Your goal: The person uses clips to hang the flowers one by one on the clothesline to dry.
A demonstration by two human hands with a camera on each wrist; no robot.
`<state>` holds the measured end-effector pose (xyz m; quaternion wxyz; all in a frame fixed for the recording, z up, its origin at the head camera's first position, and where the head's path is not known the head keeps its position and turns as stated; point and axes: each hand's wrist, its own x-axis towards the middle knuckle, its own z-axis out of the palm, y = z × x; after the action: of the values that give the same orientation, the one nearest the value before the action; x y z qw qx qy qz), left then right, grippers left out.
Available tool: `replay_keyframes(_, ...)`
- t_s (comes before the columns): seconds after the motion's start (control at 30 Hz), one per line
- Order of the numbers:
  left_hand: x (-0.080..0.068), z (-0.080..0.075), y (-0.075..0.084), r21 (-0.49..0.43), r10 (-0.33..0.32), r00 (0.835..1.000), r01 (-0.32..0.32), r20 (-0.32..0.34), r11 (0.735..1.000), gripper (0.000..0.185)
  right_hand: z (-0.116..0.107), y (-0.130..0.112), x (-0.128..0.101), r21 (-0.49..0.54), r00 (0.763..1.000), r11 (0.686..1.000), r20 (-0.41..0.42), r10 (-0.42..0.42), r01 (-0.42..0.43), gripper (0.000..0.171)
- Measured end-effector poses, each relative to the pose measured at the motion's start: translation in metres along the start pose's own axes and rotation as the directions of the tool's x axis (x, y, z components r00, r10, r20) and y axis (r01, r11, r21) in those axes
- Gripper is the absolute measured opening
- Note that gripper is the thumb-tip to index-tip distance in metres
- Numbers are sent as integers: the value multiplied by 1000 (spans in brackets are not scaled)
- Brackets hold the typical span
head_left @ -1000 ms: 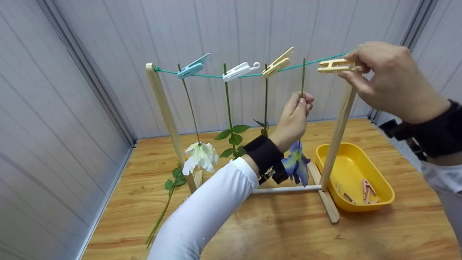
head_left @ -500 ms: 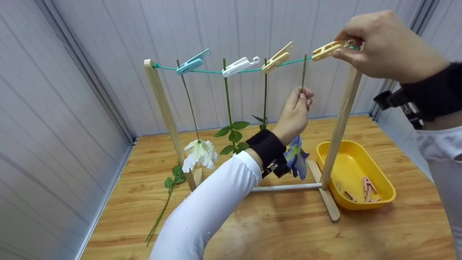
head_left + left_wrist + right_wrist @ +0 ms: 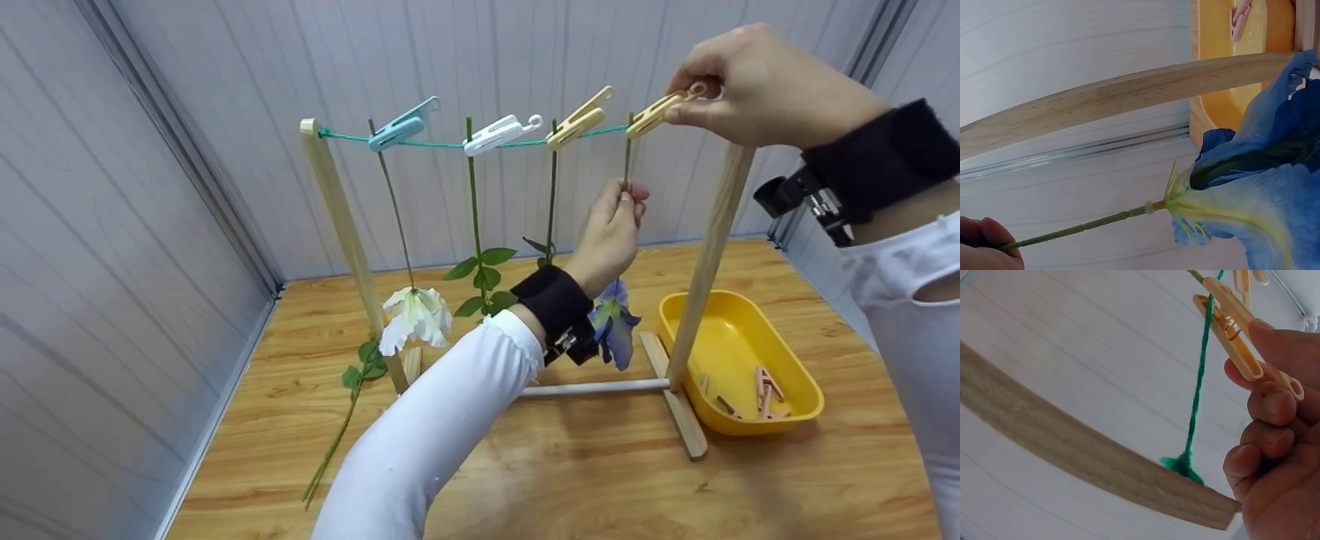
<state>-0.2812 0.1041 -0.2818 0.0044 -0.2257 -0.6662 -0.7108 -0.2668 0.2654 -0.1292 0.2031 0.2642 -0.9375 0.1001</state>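
My left hand [image 3: 611, 232] pinches the stem [image 3: 1084, 226] of a blue-purple artificial flower [image 3: 616, 330], which hangs head down below the fingers. The stem's tip rises to the green cord [image 3: 1200, 382]. At the cord my right hand [image 3: 757, 90] grips a pale yellow clothespin [image 3: 656, 116] by its handle end, thumb on one side and fingers on the other. In the right wrist view the clothespin's front end straddles the cord, close to the stem tip.
Blue [image 3: 397, 133], white [image 3: 491, 136] and yellow [image 3: 576, 129] clothespins clip other stems to the cord, including a white flower [image 3: 416, 319]. Wooden posts [image 3: 709, 262] hold the cord. A yellow tub [image 3: 720, 337] with loose clothespins stands right; leafy stems [image 3: 334, 450] lie left.
My right hand has risen and moved left with the yellow clothespin, bringing it from beside the cord onto it at the stem. The left hand keeps its pinch, slightly higher in view.
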Motion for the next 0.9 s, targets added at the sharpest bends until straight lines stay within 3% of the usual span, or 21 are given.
replay_keyframes(0.53,1,-5,-3,13,10,1000,-10,-4,1000,29,4,3,10,-40,995,999,96,9,-5,31)
replay_keyframes(0.9,-1,-8,0,22,37,999,-37,16,999,31,-1,5,4,-79,998,997,67,17,-11,37)
